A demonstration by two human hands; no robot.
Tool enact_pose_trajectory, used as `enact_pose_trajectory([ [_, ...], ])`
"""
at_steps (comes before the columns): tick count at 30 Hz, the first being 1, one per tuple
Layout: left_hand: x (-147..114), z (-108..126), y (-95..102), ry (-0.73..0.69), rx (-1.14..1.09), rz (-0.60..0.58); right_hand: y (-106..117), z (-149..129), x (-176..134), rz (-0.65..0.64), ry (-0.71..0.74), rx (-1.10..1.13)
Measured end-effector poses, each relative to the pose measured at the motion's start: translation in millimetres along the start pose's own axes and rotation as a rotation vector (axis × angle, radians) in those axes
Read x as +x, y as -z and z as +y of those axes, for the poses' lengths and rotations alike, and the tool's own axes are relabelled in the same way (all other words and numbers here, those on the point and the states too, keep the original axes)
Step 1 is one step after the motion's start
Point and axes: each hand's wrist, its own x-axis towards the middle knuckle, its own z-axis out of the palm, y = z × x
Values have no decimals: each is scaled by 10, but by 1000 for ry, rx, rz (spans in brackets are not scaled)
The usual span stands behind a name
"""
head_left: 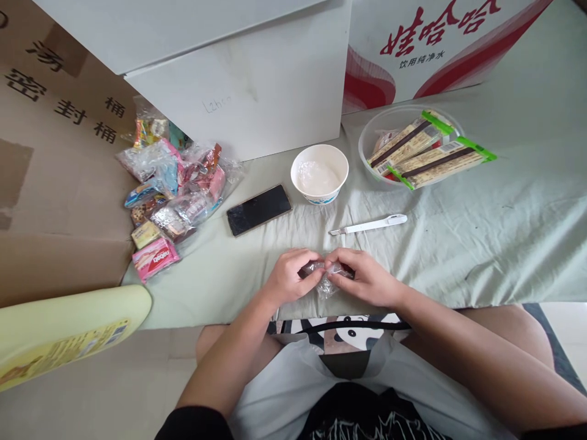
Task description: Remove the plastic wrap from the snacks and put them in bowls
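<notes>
A crinkled clear plastic wrapper [326, 286] is pinched between my two hands near the front edge of the cloth-covered surface. My left hand [296, 275] grips its left side, thumb and fingers closed. On the other side my right hand [364, 276] does the same, fingertips almost meeting the left ones. Something dark shows beside the fingers, but I cannot make out what it is. Just beyond the hands lies a white utility knife [371, 225] with its blade end pointing left. Behind it stands a white paper bowl [320, 174] with what looks like clear plastic inside.
A black phone [259, 209] lies left of the bowl. Several wrapped snacks [178, 189] are heaped by a cardboard box [59, 153]. A clear plastic bowl [367, 150] holds long green-ended packets [440, 162]. White boxes [238, 85] stand behind; a yellow-green container [68, 330] is at left.
</notes>
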Motion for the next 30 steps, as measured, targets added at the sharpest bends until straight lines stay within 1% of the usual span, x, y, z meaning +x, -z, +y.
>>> enact_pose_trajectory([
  [2,-4,11,0,71,-90,16,-12,14,2,54,35,10],
  [4,-9,19,-16,115,-189,31,-24,26,1,79,26,34],
  [6,-13,22,-46,127,-246,34,-29,31,-4,84,-44,54],
  [8,-14,19,-79,134,-247,41,-27,29,-12,101,-128,51],
  [10,-13,13,-100,161,-232,66,-21,17,-20,118,-160,38],
  [12,-11,9,-107,192,-243,82,-13,-2,-26,100,-147,15],
  [16,-6,11,-99,256,-321,75,6,-33,-25,22,-72,-18],
  [18,-4,5,-101,295,-379,96,7,-25,-16,33,-50,-19],
  [21,-6,-28,-108,332,-444,158,-4,13,1,85,-9,-10],
  [23,-12,-70,-99,349,-457,210,-13,39,4,109,30,-4],
  [25,-22,-130,-66,372,-469,297,-14,54,-3,119,34,15],
  [27,-41,-204,-9,384,-493,450,-3,53,-17,130,-27,46],
  [29,-62,-275,63,368,-506,628,21,38,-27,149,-110,66],
  [30,-68,-300,101,353,-491,698,36,26,-29,158,-139,65],
])
